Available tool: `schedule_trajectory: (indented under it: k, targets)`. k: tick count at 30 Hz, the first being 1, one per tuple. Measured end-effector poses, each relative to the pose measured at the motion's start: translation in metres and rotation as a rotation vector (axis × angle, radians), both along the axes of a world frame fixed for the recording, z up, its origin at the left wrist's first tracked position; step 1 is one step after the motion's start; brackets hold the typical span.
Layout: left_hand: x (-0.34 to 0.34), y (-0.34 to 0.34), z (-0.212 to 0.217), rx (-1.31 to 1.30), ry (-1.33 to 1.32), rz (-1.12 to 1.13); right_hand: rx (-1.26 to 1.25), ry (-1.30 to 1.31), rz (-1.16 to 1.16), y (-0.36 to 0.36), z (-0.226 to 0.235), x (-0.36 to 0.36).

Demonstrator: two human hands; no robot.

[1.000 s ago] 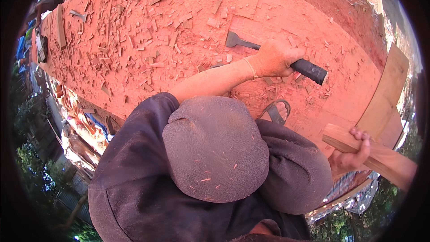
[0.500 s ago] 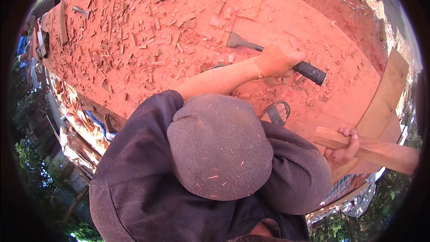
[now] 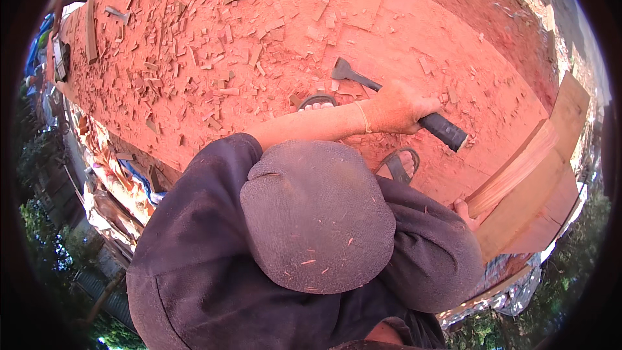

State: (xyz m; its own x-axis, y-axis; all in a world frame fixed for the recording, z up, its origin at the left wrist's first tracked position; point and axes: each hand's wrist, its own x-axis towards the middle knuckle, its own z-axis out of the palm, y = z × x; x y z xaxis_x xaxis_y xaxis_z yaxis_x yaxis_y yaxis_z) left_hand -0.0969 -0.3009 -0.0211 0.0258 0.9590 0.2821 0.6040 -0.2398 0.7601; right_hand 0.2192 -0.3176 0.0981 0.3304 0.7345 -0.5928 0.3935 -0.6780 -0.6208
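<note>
My left hand (image 3: pixel 400 110) is closed around a chisel-like tool (image 3: pixel 444 132). Its flared flat metal blade points up and left, and a thick black-wrapped handle sticks out past my fist to the right. At the lower right my right hand (image 3: pixel 462 211) grips the near end of a pale length of wood (image 3: pixel 515 168); the thumb shows, while most of the fingers are hidden. That wood slants up to the right along a wide brown board (image 3: pixel 538 194). The tool and the wood are apart.
Wood chips (image 3: pixel 188 58) litter the reddish ground. A second flared metal blade (image 3: pixel 116 13) and a narrow wooden strip (image 3: pixel 91 31) lie far left. Sandalled feet (image 3: pixel 400 165) are near the tool. A dusty dark cap (image 3: pixel 317 214) fills the lower middle, covering part of the ground.
The length of wood has swung from pointing right to slanting up and right beside the board, my right hand moving with it. The tool has shifted slightly down, its handle end tilting lower.
</note>
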Motion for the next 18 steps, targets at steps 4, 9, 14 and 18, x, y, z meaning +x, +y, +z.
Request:
schedule_trajectory:
  k: [4,9,14,18]
  targets:
    - [0.002,0.005,0.002,0.075,-0.05,0.063,0.106,0.058,0.054,0.007,0.023,0.009]
    - [-0.008,0.018,0.002,0.125,-0.027,0.093,0.519,0.368,-0.066,0.038,0.071,0.021]
    - [-0.01,0.019,0.004,0.075,-0.085,0.074,0.68,0.653,-0.028,0.056,0.076,-0.037]
    - [-0.012,0.018,0.004,0.062,-0.028,0.13,0.275,0.127,0.325,0.009,0.001,-0.077]
